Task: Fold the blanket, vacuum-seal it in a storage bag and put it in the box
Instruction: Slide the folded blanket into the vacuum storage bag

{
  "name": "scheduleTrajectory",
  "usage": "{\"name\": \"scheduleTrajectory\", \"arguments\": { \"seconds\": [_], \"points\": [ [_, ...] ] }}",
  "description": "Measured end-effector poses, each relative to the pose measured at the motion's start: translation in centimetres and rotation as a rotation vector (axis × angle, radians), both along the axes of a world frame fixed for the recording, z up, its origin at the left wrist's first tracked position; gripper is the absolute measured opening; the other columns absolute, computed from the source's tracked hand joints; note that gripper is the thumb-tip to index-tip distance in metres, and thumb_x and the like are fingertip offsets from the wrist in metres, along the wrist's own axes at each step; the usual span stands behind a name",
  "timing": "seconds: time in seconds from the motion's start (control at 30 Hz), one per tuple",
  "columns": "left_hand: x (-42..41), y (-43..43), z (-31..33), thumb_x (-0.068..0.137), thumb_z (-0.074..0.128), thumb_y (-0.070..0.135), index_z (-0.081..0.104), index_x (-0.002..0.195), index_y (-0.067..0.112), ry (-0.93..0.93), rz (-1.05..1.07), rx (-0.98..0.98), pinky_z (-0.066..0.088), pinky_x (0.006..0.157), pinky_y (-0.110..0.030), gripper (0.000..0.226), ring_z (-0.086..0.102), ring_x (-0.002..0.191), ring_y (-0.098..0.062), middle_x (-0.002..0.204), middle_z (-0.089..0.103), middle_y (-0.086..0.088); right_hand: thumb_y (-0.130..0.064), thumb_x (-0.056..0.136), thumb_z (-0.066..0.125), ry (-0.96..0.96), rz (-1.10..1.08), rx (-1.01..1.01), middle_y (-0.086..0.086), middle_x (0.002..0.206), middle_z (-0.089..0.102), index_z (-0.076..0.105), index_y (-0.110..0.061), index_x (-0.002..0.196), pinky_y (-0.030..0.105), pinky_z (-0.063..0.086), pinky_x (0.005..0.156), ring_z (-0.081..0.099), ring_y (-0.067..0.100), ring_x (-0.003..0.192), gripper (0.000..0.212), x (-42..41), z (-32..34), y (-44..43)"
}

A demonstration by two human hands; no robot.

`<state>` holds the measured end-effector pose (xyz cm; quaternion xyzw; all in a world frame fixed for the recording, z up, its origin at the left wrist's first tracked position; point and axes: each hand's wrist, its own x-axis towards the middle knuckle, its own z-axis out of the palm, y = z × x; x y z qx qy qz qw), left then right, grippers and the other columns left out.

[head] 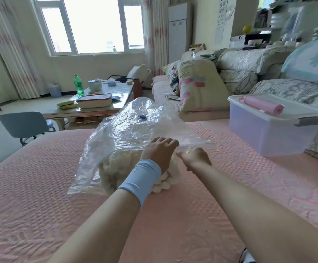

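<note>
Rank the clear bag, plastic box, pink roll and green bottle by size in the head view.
clear bag
plastic box
pink roll
green bottle, though it stands farther off, so roll versus bottle is unsure
</note>
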<state>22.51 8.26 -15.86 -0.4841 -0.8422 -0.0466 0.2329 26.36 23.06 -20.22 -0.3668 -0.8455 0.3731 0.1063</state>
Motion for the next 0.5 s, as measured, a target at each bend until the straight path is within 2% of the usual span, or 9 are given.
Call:
{"name": "scheduleTrajectory", "arguments": {
  "seconds": [0.07, 0.13, 0.23, 0.33, 0.4, 0.5],
  "points": [
    [-0.5, 1.6, -0.3, 0.086, 0.049, 0.003, 0.05, 0.129, 0.025, -0.037, 0.045, 0.002, 0.036, 0.1, -0.031, 0.049, 0.054, 0.117, -0.022, 0.127, 0.06, 0.003, -0.062, 0.083, 0.06, 0.006, -0.076, 0.021, 0.01, 0.103, 0.074, 0.069, -0.013, 0.104, 0.031, 0.051, 0.08, 0.07, 0.029, 0.097, 0.054, -0.6, -0.7, 0.5],
    [-0.6, 3.2, -0.4, 0.088, 0.051, 0.007, 0.049, 0.131, 0.027, -0.062, 0.072, -0.005, 0.041, 0.093, -0.031, 0.048, 0.055, 0.116, -0.022, 0.126, 0.061, 0.004, -0.051, 0.093, 0.053, 0.068, -0.129, -0.006, 0.012, 0.114, 0.071, 0.068, -0.012, 0.112, 0.033, 0.049, 0.082, 0.067, 0.031, 0.106, 0.046, -0.6, -1.3, 1.3],
    [-0.8, 4.5, -0.6, 0.089, 0.055, 0.014, 0.049, 0.129, 0.027, -0.055, 0.126, -0.083, 0.042, 0.095, -0.034, 0.042, 0.054, 0.118, -0.021, 0.125, 0.061, 0.004, -0.038, 0.096, 0.048, 0.196, -0.082, 0.0, 0.012, 0.099, 0.074, 0.072, -0.014, 0.097, 0.035, 0.054, 0.083, 0.069, 0.033, 0.095, 0.035, -0.5, -1.1, 1.9],
    [-1.7, 5.1, -0.4, 0.09, 0.054, 0.016, 0.056, 0.118, 0.028, -0.001, 0.21, -0.129, 0.043, 0.092, -0.034, 0.031, 0.059, 0.113, -0.021, 0.12, 0.064, 0.003, -0.035, 0.09, 0.051, 0.248, 0.035, 0.015, 0.002, 0.073, 0.074, 0.073, -0.018, 0.074, 0.039, 0.058, 0.077, 0.072, 0.026, 0.071, 0.032, -0.2, -0.9, 2.1],
    [-2.3, 5.1, 0.3, 0.094, 0.049, 0.015, 0.062, 0.119, 0.03, 0.018, 0.256, -0.122, 0.046, 0.087, -0.032, 0.032, 0.064, 0.108, -0.022, 0.117, 0.067, 0.004, -0.039, 0.089, 0.055, 0.251, 0.054, 0.023, -0.002, 0.07, 0.074, 0.073, -0.021, 0.068, 0.039, 0.058, 0.078, 0.072, 0.023, 0.068, 0.033, 0.4, -0.8, 2.6],
    [-2.5, 5.0, 1.7, 0.094, 0.046, 0.01, 0.062, 0.123, 0.035, -0.002, 0.291, -0.014, 0.052, 0.078, -0.033, 0.041, 0.069, 0.096, -0.027, 0.109, 0.071, -0.001, -0.038, 0.085, 0.056, 0.142, 0.04, 0.037, -0.001, 0.079, 0.076, 0.075, -0.021, 0.074, 0.039, 0.058, 0.081, 0.072, 0.026, 0.078, 0.028, 1.6, -0.7, 3.8]
  ]
}}
